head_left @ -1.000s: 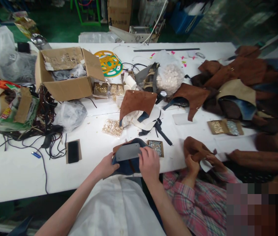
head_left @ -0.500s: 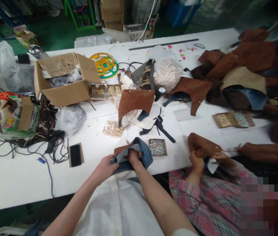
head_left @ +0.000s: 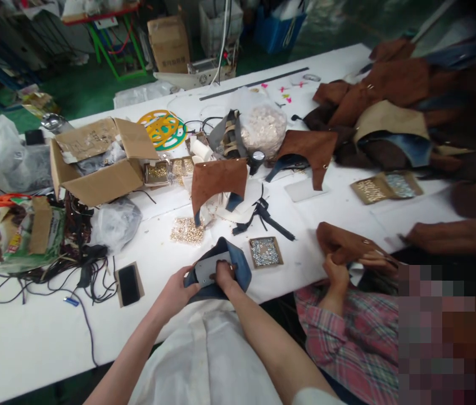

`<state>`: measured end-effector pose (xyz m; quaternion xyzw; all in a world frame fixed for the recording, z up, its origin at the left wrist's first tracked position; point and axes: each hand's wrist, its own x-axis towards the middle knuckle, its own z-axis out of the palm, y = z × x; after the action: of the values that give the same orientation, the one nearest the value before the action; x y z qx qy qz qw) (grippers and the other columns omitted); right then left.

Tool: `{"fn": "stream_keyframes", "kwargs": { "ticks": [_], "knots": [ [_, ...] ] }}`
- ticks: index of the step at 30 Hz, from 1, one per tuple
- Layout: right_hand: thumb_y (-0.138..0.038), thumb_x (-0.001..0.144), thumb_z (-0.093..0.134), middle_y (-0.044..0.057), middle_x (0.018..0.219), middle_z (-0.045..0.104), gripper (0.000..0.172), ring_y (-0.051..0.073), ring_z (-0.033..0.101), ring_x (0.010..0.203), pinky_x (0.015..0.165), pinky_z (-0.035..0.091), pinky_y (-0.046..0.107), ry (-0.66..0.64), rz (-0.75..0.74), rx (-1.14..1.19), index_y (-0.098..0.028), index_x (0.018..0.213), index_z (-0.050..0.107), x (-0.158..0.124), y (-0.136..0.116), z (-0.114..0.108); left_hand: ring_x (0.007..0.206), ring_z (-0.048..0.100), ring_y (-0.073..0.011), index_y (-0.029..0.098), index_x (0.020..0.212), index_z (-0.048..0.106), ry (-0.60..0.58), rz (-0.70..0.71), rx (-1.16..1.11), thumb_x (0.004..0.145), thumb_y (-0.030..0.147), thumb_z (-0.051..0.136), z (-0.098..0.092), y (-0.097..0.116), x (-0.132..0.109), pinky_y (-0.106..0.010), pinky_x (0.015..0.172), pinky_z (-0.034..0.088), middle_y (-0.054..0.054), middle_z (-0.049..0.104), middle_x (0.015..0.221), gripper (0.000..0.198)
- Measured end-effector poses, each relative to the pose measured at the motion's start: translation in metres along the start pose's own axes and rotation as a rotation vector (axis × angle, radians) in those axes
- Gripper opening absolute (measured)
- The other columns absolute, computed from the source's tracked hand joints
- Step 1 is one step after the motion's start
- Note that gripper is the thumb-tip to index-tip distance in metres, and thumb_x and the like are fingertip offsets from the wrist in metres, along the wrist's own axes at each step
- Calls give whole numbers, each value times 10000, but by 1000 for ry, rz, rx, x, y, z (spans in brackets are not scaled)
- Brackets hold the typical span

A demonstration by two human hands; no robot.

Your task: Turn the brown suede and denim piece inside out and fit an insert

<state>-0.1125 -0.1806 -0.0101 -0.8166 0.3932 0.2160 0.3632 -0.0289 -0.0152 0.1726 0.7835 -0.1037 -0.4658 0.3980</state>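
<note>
At the near table edge lies a blue denim-lined piece [head_left: 241,271], opened up with a flat grey plate [head_left: 207,269] inside it. My left hand [head_left: 180,291] pinches the left edge of this piece, thumb on top. My right hand [head_left: 224,274] reaches into it from the right, fingers bunched and pressed down at the plate; whatever they may hold is hidden. Just right of the piece sits a small cardboard tray of silvery metal fittings [head_left: 265,251]. Beyond the piece is a clear bag of gold-coloured fittings [head_left: 187,230].
Brown suede-like pieces [head_left: 220,177] and black straps [head_left: 273,222] lie further back. An open carton [head_left: 98,183], dark cords [head_left: 94,275] and a phone [head_left: 129,284] are on the left. At right, a co-worker's hand [head_left: 336,275] holds a brown piece [head_left: 341,242].
The view has turned, so the table appears more slanted. Brown outer material at the back of my piece no longer shows. Both my hands keep much the same places on it.
</note>
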Motion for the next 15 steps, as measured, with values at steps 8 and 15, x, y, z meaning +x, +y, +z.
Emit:
{"fn": "stream_keyframes", "kwargs": {
  "ticks": [8,15],
  "knots": [
    [-365,1112,475,95,1303,743,281,256,651,1250,1150,450,405,318,-400,69,-260,1224,711,-96,-5,-59,840,673,-253,125,1449,630,-24,-22,177,851,508,785,-14,-15,-26,-350,752,473,-43,736,912,727],
    [-395,806,886,151,1553,640,913,286,627,1372,1118,497,372,207,-161,387,-201,1602,485,-71,66,-109,745,629,-194,166,1296,743,-102,-15,-46,863,550,816,-24,-19,-57,-309,687,448,-57,783,1007,584]
  ]
}}
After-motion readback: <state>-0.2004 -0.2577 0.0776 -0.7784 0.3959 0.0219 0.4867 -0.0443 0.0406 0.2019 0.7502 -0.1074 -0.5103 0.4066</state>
